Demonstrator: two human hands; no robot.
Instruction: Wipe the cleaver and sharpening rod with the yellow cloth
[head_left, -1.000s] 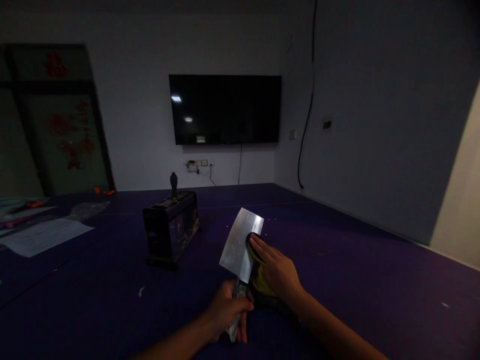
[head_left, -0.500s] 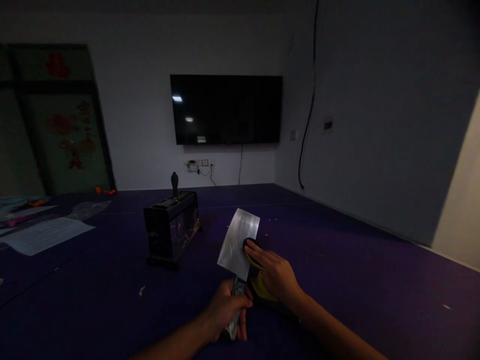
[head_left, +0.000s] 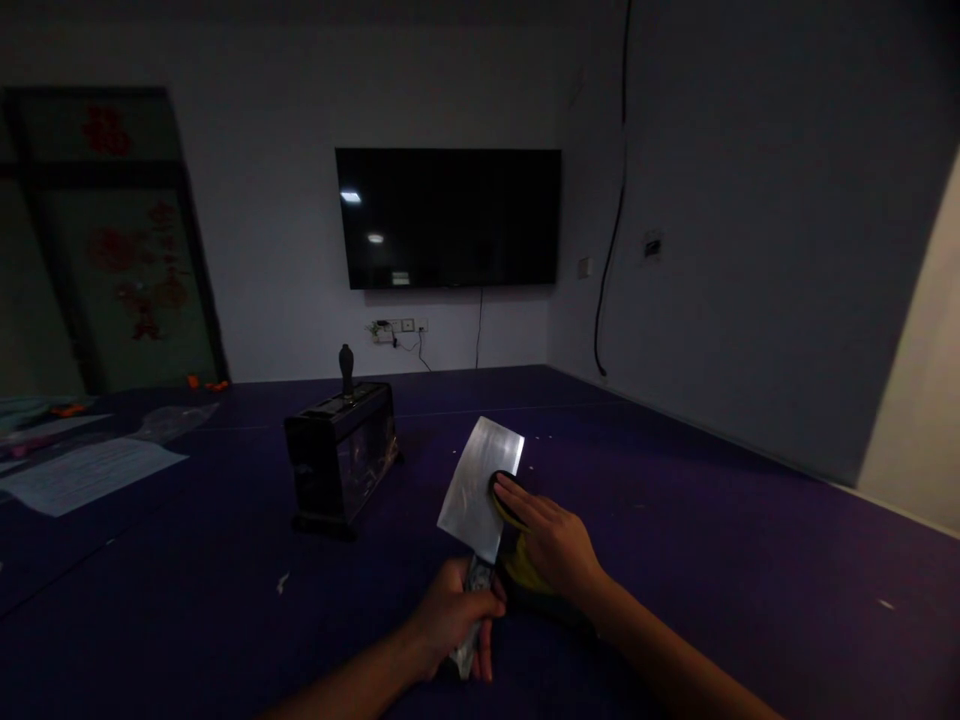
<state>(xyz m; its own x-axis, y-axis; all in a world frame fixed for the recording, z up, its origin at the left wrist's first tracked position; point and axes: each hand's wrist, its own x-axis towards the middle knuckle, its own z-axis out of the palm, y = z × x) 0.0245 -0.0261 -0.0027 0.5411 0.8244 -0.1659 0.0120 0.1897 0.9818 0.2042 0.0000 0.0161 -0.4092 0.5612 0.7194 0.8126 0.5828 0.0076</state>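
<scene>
My left hand (head_left: 450,615) is wrapped round the patterned handle of a cleaver (head_left: 480,490), whose broad blade points up and away from me. My right hand (head_left: 559,545) presses a black-and-yellow cloth (head_left: 529,570) against the blade's right side, its fingers lying together over it. Much of the cloth is hidden under the palm; the rest hangs below in shadow. Left of the cleaver, apart from both hands, stands a black knife block (head_left: 341,455) with see-through sides. One dark handle (head_left: 346,370) sticks up out of its top.
The purple surface (head_left: 712,560) runs up to the walls, with small white scraps on it. Paper sheets (head_left: 90,475) and clear plastic (head_left: 176,422) lie at left. A television (head_left: 450,220) hangs on the far wall. A black cable (head_left: 616,220) dangles along the right wall.
The cleaver's blade has shifted very slightly to the right, and the right hand with the cloth has moved slightly with it. Both grips stay the same. The view has turned slightly right.
</scene>
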